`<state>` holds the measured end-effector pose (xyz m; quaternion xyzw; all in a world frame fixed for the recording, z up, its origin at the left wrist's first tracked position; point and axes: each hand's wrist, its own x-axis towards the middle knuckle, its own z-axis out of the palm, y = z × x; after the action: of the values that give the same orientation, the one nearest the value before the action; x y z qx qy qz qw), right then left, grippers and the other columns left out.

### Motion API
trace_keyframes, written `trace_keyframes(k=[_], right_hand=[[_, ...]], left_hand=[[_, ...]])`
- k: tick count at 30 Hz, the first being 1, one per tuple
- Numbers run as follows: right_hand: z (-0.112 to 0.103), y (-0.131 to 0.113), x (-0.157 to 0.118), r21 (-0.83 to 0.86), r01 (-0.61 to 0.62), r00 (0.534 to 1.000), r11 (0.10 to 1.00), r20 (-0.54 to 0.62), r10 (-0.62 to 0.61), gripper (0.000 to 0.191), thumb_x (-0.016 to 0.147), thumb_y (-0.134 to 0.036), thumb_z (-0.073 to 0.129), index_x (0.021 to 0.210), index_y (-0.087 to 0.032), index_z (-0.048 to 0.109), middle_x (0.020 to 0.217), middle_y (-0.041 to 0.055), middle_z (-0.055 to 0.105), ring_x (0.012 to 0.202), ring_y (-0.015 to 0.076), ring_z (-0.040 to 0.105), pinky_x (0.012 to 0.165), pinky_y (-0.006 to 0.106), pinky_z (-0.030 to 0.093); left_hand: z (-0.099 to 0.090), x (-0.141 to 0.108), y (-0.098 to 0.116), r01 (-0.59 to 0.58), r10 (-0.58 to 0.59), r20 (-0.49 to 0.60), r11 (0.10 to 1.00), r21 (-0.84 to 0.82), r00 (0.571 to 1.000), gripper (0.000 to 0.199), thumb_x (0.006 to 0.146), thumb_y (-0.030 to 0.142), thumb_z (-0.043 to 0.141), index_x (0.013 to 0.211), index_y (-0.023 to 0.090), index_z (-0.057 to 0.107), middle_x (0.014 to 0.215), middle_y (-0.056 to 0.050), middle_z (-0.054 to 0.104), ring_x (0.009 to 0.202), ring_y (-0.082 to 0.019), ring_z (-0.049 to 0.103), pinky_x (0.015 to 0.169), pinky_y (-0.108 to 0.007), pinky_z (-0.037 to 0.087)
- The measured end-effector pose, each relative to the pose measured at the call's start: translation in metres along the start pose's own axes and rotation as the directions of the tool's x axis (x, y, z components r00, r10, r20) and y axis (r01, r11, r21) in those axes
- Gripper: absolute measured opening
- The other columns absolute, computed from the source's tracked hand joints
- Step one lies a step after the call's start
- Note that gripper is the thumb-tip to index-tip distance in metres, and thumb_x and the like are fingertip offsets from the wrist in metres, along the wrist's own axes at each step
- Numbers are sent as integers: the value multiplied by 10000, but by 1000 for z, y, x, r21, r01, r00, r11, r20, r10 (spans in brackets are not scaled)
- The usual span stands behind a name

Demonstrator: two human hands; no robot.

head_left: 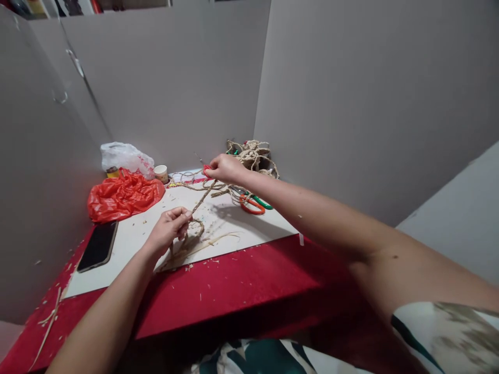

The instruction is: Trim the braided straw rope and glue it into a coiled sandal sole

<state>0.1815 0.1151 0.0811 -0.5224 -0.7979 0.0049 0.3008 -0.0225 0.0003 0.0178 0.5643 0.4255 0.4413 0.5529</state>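
My left hand (171, 226) pinches a braided straw cord (203, 200) over the white board. The cord runs up from those fingers to just below my right hand (225, 169); whether the right fingers also touch it I cannot tell. A small tool with a red handle (207, 170) and a thin metal point is gripped in my right hand, its point up and to the left. Under my left hand, a loop of cord and loose straw strands (218, 239) lie on the board. Orange-and-green-handled scissors (252, 204) rest below my right forearm.
A pile of straw cord (253, 153) sits at the back. Leftward are a red plastic bag (125, 195), a white plastic bag (127, 157), a paper cup (160, 173) and a phone (98, 246). Grey walls (175, 78) enclose the red-covered table (234, 280); straw scraps litter the white board (136, 228).
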Motion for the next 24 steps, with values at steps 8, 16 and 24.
trace_keyframes(k=[8, 16, 24], right_hand=[[-8, -35, 10, -202, 290, 957, 936, 81, -279, 227, 792, -333, 567, 787, -199, 751, 746, 58, 718, 666, 169, 579, 572, 281, 255], [11, -37, 38, -150, 313, 950, 938, 53, -308, 250, 843, -352, 559, 842, -194, 753, 832, 76, 737, 744, 193, 604, 624, 290, 292], [14, -7, 51, 97, -1, 988, 995, -152, 15, 377, 972, -340, 432, 807, -89, 659, 707, 43, 582, 591, 99, 419, 561, 247, 294]], left_hand=[[-1, 5, -9, -41, 48, -111, 997, 65, 993, 370, 629, 348, 828, 902, 134, 699, 721, -12, 703, 501, -78, 535, 511, -204, 424], [2, 7, -14, 39, -48, -109, 996, -84, 993, 373, 672, 253, 756, 1004, 100, 688, 557, 18, 620, 406, -61, 455, 440, -191, 359], [-5, 9, -12, 134, -163, -65, 937, -324, 984, 256, 700, 131, 643, 947, 72, 679, 476, 82, 452, 358, -23, 309, 415, -165, 367]])
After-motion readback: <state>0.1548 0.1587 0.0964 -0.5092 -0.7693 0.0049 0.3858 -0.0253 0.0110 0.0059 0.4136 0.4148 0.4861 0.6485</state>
